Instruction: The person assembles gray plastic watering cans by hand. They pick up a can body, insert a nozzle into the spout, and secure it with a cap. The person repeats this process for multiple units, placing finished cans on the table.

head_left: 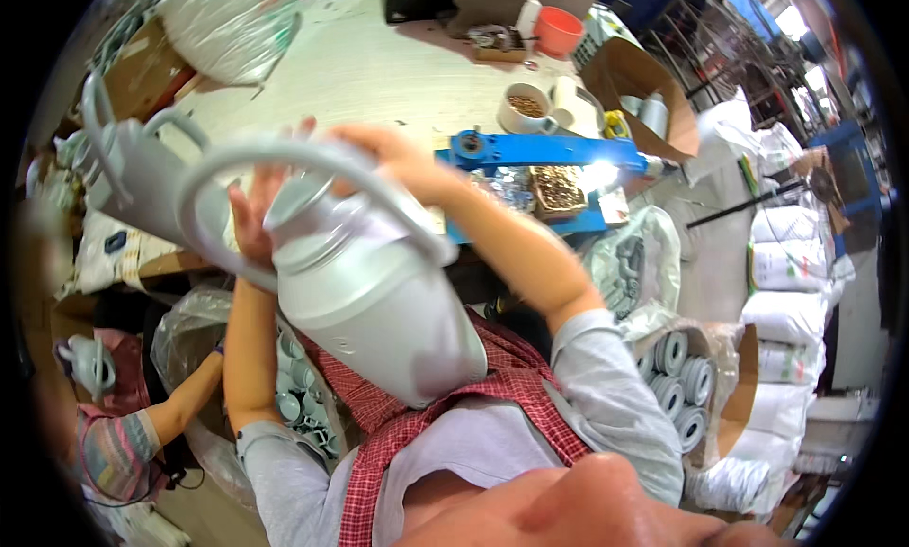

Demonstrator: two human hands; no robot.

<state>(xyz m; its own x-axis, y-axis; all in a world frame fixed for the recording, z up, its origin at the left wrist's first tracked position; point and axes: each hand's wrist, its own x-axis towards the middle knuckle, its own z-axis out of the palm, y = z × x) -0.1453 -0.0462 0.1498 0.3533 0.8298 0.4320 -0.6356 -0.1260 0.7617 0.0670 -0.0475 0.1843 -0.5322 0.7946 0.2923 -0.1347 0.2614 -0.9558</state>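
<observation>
The pale grey can (pixel 369 301) leans across the person's front, its base against the red checked apron (pixel 355 384) and its neck up between the hands. Its big looped handle (pixel 248 151) arcs past them. The left hand (pixel 254 217) is open, fingers spread, the palm side close along the neck; the right hand (pixel 393 159) is bent over by the mouth, half behind the handle and blurred, so I can't tell how firmly it grips, if at all.

I'd take it for hollow moulded plastic: light for its bulk, stiff, smooth enough to slip in damp fingers, more likely to scuff than break. The handle looks the easy hold for lifting; for steadying, I'd cup the narrowed neck and let the lap take the base.

Just beyond the left hand, more cans (pixel 147 178) stand on the counter (pixel 379 69). Ahead of the right hand sit a white mug (pixel 525 107) of small brownish bits and a red cup (pixel 559 31); nearer, to its right, are a blue tool (pixel 549 149) and a box of brassy pieces (pixel 559 189). Farther right and below are a bag of grey parts (pixel 627 272) and a carton of ringed parts (pixel 684 381). Below the left hand are pale green pieces (pixel 301 395), and beyond them a co-worker's striped sleeve (pixel 118 452).
</observation>
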